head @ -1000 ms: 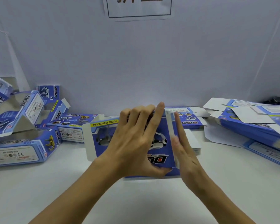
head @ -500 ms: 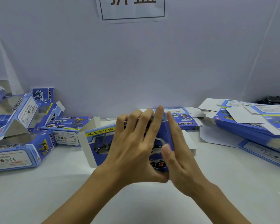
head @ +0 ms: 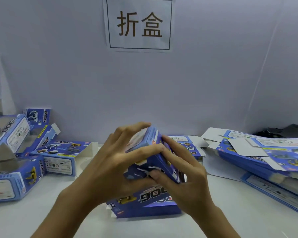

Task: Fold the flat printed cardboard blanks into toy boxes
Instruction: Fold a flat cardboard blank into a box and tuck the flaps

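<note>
At frame centre, a half-formed blue printed cardboard toy box [head: 151, 170] is steadied on end upon the white table [head: 41, 220], gripped by the left hand [head: 110, 162] with curled fingers, while the right hand [head: 184, 176] pinches an end flap, seemingly for tucking.

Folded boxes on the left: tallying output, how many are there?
5: the front box at the left edge, the tipped box above it, the back box against the wall, the leaning box beside that, the flat box nearer the centre. More may be hidden off-frame left.
</note>
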